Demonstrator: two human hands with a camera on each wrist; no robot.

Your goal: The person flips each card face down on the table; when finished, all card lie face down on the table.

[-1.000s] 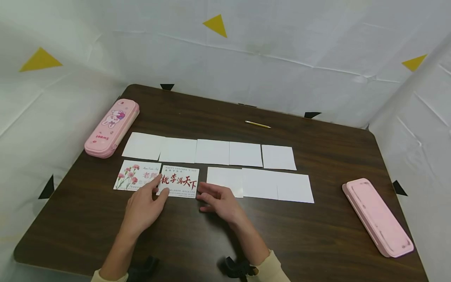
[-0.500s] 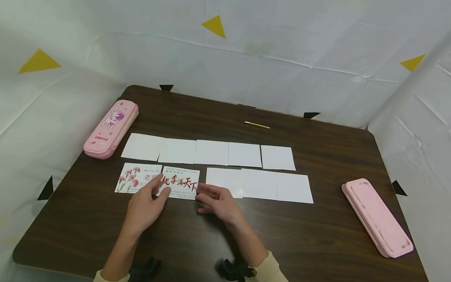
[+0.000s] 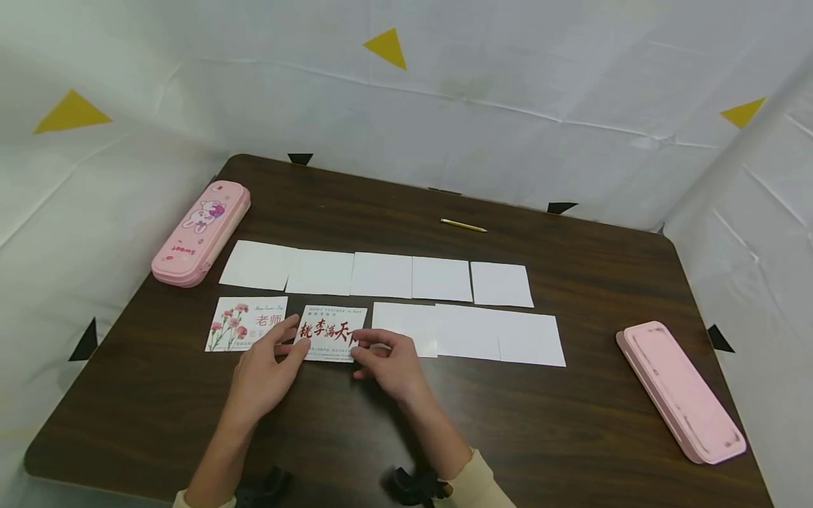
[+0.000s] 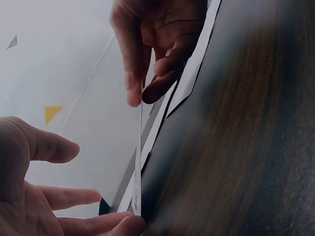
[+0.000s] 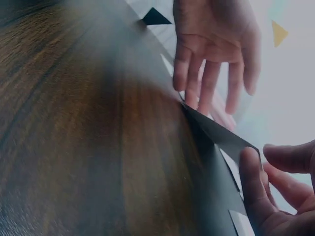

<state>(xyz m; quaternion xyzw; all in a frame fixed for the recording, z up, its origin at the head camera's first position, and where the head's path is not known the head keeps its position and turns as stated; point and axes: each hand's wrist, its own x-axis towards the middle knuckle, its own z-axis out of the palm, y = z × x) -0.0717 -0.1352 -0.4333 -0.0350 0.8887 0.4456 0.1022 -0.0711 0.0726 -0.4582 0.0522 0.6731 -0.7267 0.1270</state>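
Observation:
A card point(image 3: 327, 349) with red Chinese lettering is slightly raised off the dark table, its right edge higher in the right wrist view. My right hand point(image 3: 396, 367) pinches that edge between thumb and fingers; in the left wrist view the card point(image 4: 138, 167) shows nearly edge-on. My left hand point(image 3: 262, 377) is at the card's left edge, its fairly straight fingers touching there and its thumb apart from the card. Left of it lies a card with pink carnations point(image 3: 231, 326), partly covered by my left fingers.
Several blank white cards point(image 3: 381, 275) form a back row, with more white cards point(image 3: 466, 331) to the right in front. A pink pencil case point(image 3: 202, 233) lies at left, another pink case point(image 3: 679, 391) at right. A pencil point(image 3: 464, 225) lies behind the cards.
The red-lettered card has come up off the table and shifted slightly right, away from the carnation card. My right fingers have closed onto its right edge.

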